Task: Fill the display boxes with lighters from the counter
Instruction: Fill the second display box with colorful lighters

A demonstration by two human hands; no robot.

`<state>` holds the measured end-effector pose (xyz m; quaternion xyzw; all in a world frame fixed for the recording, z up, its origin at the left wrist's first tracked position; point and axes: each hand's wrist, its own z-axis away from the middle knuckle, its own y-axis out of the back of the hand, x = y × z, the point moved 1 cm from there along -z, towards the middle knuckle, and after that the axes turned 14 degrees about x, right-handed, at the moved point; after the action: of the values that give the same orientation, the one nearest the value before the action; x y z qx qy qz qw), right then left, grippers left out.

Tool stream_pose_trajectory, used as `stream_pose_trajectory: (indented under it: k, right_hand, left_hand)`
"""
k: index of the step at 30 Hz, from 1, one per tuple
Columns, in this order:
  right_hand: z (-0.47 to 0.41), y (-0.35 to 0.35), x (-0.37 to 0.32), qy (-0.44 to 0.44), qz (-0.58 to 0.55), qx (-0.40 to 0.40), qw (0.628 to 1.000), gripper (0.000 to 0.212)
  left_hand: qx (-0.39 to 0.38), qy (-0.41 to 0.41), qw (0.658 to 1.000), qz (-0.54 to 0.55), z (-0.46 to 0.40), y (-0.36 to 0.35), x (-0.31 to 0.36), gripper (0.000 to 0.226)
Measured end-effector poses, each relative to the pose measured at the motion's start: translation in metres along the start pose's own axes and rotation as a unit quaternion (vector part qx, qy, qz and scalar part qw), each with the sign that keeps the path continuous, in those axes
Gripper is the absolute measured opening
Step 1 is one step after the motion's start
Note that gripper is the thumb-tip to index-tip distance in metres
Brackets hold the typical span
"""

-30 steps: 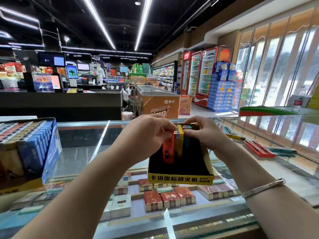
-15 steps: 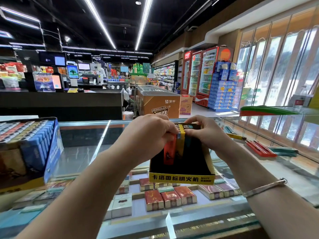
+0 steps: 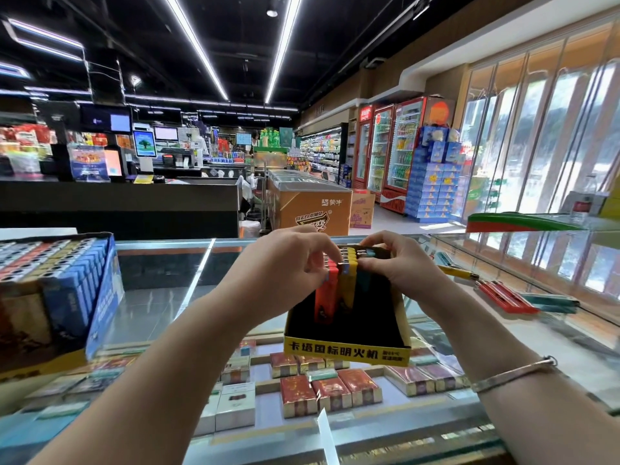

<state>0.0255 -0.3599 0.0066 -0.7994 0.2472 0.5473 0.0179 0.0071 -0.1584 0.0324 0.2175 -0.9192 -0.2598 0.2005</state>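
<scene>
Both hands sit slightly lower over the display box than a second ago, and the lighters between them stand a little deeper in it. From the head view, the left hand pinches the orange lighters near their tops, while the right hand curls over the yellow lighters and teal lighter. Black inside with a yellow front, the box rests on the glass desk. Loose lighters lie to the right, a filled blue box on the left.
</scene>
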Motion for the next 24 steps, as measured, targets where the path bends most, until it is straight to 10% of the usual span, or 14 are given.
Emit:
stream_pose_trajectory:
  k: [14,24]
  right_hand:
    - [0.0,0.002,0.0,0.0,0.019,0.013,1.0,0.005]
    - [-0.012,0.027,0.012,0.036,0.141,0.297,0.944,0.017]
  left_hand:
    - [-0.02,0.103,0.989,0.108,0.002,-0.014,-0.024,0.024]
    - [-0.125,0.14,0.976,0.106,0.012,-0.038,-0.036,0.08]
